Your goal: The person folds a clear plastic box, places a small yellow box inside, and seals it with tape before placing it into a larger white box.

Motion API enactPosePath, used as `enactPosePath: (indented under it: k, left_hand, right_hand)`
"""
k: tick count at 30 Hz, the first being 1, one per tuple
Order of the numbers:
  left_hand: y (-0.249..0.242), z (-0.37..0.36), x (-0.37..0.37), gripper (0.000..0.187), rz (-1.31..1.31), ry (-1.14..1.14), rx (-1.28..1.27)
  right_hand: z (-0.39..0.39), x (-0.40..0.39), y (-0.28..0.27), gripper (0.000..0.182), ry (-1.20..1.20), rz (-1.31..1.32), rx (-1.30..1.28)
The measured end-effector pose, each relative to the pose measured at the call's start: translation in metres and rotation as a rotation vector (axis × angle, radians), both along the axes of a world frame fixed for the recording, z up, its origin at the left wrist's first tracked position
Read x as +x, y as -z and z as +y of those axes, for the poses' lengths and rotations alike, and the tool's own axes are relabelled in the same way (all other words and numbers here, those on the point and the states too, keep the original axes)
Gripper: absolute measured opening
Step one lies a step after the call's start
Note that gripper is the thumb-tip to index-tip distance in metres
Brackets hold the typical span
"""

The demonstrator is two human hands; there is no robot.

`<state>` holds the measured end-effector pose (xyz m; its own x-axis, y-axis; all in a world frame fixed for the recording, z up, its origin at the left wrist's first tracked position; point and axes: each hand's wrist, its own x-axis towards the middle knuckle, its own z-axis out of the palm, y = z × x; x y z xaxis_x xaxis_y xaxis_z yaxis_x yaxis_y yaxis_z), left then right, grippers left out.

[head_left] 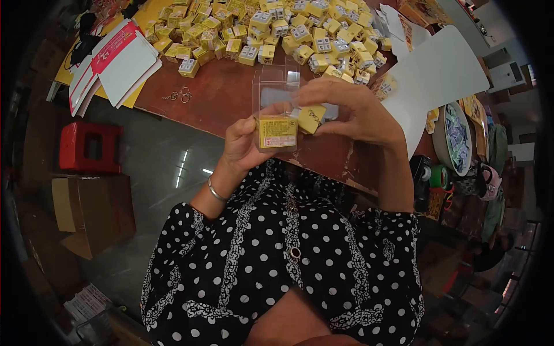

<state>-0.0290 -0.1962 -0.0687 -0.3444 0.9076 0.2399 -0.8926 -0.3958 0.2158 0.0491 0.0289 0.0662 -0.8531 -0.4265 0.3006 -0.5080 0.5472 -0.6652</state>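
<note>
My left hand (241, 141) is closed around the lower part of a clear plastic box (277, 95) with a yellow printed label (278, 132). The box stands upright above the table's near edge, its top flaps raised. My right hand (360, 112) grips a small yellow cube (311, 118) with a short metal chain on its face, close beside the box's right side. Some of the right fingers are hidden behind the cube and the clear plastic.
A large heap of yellow-and-silver cubes (323, 37) covers the table's far side. A loose key ring chain (179, 95) lies on the red-brown tabletop (213, 86). Printed cards (124, 60) are at left, a white sheet (444, 69) at right, a red stool (89, 147) and a carton (95, 210) below.
</note>
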Motion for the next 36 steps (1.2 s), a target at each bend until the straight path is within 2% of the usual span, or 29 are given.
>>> enactPosePath:
  k: [3,5,6,7,8,9,10,11,13,15,18,22,24,28,30,34,36]
  left_hand:
    - [0.001,0.001,-0.001,0.072,0.024,0.035,0.015]
    - [-0.005,0.001,-0.001,0.068,0.036,0.072,0.049]
    - [-0.016,-0.001,0.001,0.062,0.14,-0.056,-0.098]
    - [-0.022,-0.001,0.002,0.056,0.243,-0.183,-0.246]
    - [-0.019,0.001,0.001,0.056,0.241,-0.181,-0.244]
    - [-0.014,0.002,-0.001,0.055,0.388,-0.244,-0.34]
    - [-0.011,0.003,0.0,0.054,0.538,-0.299,-0.436]
    - [-0.011,0.005,0.003,0.054,0.539,-0.283,-0.436]
    - [-0.013,0.011,0.012,0.059,0.573,-0.292,-0.46]
    - [-0.021,0.013,0.017,0.059,0.626,-0.302,-0.486]
    - [-0.022,0.012,0.02,0.061,0.674,-0.356,-0.517]
    - [-0.022,0.012,0.023,0.063,0.693,-0.425,-0.529]
    - [-0.027,0.013,0.025,0.064,0.689,-0.45,-0.516]
    - [-0.03,0.011,0.027,0.065,0.697,-0.496,-0.51]
    - [-0.028,0.01,0.027,0.065,0.694,-0.496,-0.508]
    - [-0.027,0.012,0.029,0.071,0.67,-0.565,-0.467]
    - [-0.035,0.009,0.03,0.075,0.692,-0.573,-0.465]
  right_hand:
    - [0.003,0.011,0.003,0.048,0.103,-0.074,-0.05]
    - [0.007,0.017,0.004,0.05,0.195,0.126,0.004]
    - [0.009,0.023,0.005,0.05,0.196,0.125,0.005]
    - [0.012,0.028,0.006,0.048,0.288,0.18,-0.091]
    - [0.014,0.031,0.007,0.045,0.381,0.235,-0.187]
    - [0.011,0.032,0.007,0.045,0.388,0.232,-0.187]
    - [0.004,0.032,0.007,0.043,0.451,0.259,-0.336]
    - [-0.003,0.033,0.006,0.041,0.516,0.289,-0.484]
    - [-0.009,0.028,0.006,0.041,0.538,0.311,-0.459]
    - [-0.011,0.023,0.007,0.042,0.561,0.369,-0.226]
    - [-0.01,0.023,0.008,0.043,0.525,0.4,-0.096]
    - [-0.018,0.027,0.009,0.042,0.574,0.287,-0.125]
    - [-0.02,0.029,0.008,0.045,0.542,0.235,-0.06]
    - [-0.014,0.028,0.016,0.044,0.517,0.205,-0.054]
    - [-0.009,0.027,0.023,0.05,0.459,0.253,-0.009]
    - [-0.018,0.039,0.025,0.06,0.55,0.143,-0.151]
    - [-0.016,0.046,0.044,0.064,0.562,0.092,-0.43]
